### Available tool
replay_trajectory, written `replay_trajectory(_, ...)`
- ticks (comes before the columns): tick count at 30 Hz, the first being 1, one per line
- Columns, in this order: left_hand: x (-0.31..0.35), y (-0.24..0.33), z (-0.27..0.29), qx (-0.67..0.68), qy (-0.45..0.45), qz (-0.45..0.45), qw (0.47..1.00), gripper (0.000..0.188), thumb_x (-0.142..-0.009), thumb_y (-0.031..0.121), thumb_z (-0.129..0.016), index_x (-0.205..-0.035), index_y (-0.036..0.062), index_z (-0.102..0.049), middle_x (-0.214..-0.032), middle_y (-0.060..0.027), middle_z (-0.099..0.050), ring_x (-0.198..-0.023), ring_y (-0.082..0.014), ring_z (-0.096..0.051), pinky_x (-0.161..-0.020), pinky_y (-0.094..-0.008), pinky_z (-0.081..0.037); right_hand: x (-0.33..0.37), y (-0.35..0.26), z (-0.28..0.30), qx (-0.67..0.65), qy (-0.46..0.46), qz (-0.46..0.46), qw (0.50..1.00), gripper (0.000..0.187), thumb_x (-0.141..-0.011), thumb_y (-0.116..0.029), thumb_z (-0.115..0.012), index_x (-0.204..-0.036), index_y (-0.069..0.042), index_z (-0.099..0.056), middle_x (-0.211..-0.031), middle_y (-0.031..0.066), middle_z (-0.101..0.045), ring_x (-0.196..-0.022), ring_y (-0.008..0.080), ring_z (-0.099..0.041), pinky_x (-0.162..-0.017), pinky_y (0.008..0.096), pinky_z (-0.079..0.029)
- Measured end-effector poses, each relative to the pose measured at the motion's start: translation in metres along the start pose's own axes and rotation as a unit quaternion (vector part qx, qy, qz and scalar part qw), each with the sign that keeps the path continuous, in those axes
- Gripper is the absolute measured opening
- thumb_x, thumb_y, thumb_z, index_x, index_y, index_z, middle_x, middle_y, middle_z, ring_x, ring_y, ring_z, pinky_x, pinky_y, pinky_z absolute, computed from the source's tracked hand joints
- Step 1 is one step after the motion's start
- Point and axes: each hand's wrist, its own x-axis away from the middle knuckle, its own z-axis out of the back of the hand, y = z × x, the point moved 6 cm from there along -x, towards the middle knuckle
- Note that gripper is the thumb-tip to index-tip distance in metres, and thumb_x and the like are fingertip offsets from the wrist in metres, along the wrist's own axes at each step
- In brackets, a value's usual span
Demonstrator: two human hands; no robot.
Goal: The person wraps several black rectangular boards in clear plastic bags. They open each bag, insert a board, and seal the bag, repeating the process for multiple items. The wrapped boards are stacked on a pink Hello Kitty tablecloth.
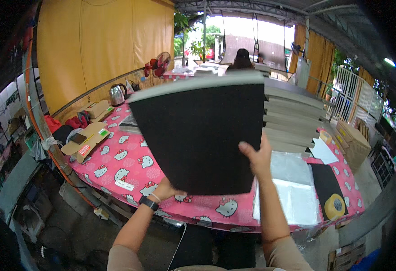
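Note:
Between my hands is a thick stack of black sheets (198,135), tilted up over the table, with a pale grey band along its far upper edge. My left hand (165,190) grips its lower left corner; most of those fingers are hidden beneath. On the right edge, my right hand (259,156) holds on with the thumb against the black face and the fingers behind. Clear plastic sleeves (292,189) lie beside my right forearm. A black sheet (323,180) and a roll of yellowish tape (334,206) are farther right.
A pink cartoon-print cloth (121,169) covers the table. Tall stacks of grey sheets (292,119) stand at the right rear. Opened cardboard packaging (87,141), a metal kettle (118,95) and a red fan (158,64) are at left. Another person (242,59) is beyond.

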Motion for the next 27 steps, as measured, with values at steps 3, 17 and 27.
replay_trajectory(3,-0.023,0.019,-0.008,0.025,-0.027,0.005,0.999,0.082,-0.050,0.017,-0.080,-0.119,0.0018,-0.038,-0.119,-0.0146,-0.043,-0.112,-0.0274,-0.039,-0.094,-0.0345,-0.031,-0.047,-0.070,-0.015,0.048,-0.091,0.078,0.992,0.054,-0.061,-0.033,-0.071,-0.099,0.000,-0.051,-0.082,0.0133,-0.059,-0.075,0.0163,-0.056,-0.070,0.0290,-0.043)
replay_trajectory(17,-0.003,0.020,-0.033,0.002,0.013,-0.015,1.000,0.053,-0.063,0.026,-0.071,-0.109,0.0071,-0.052,-0.111,-0.0105,-0.052,-0.105,-0.0259,-0.046,-0.092,-0.0352,-0.033,-0.054,-0.119,-0.060,0.160,-0.189,0.211,0.946,0.057,-0.059,-0.045,-0.069,-0.090,0.000,-0.054,-0.075,0.0174,-0.058,-0.073,0.0260,-0.057,-0.064,0.0336,-0.044)
replay_trajectory(27,-0.002,-0.005,-0.024,-0.039,-0.033,0.090,0.995,0.057,-0.049,0.014,-0.079,-0.096,-0.0046,-0.054,-0.094,-0.0135,-0.059,-0.086,-0.0226,-0.056,-0.080,-0.0295,-0.043,-0.027,0.002,-0.010,0.050,-0.103,-0.007,0.993,0.058,-0.062,-0.040,-0.070,-0.099,0.002,-0.053,-0.083,0.0116,-0.059,-0.077,0.0149,-0.055,-0.069,0.0257,-0.042)
